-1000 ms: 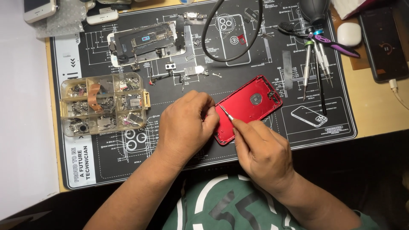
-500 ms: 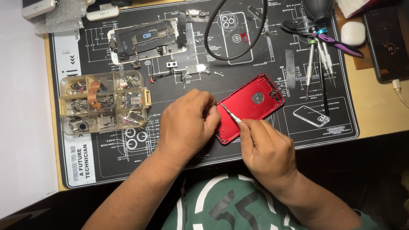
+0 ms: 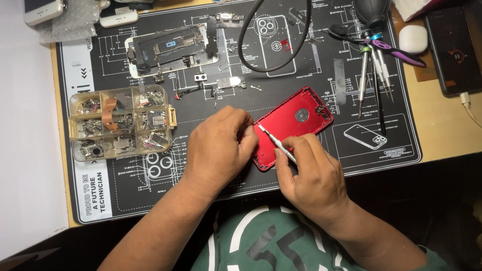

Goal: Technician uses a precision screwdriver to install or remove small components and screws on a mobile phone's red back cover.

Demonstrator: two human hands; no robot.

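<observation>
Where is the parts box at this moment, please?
In the head view, the clear parts box sits at the left of the black mat, just left of the left hand and below the dismantled phone.

L hand (image 3: 220,145) curled palm-down, R hand (image 3: 312,173) in pinch grip.

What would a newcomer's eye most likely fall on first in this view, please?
Most likely the bright red phone housing at the centre of the black repair mat, steadied by the left hand while the right hand works a slim tool on it. Next, the clear parts box to the left.
</observation>
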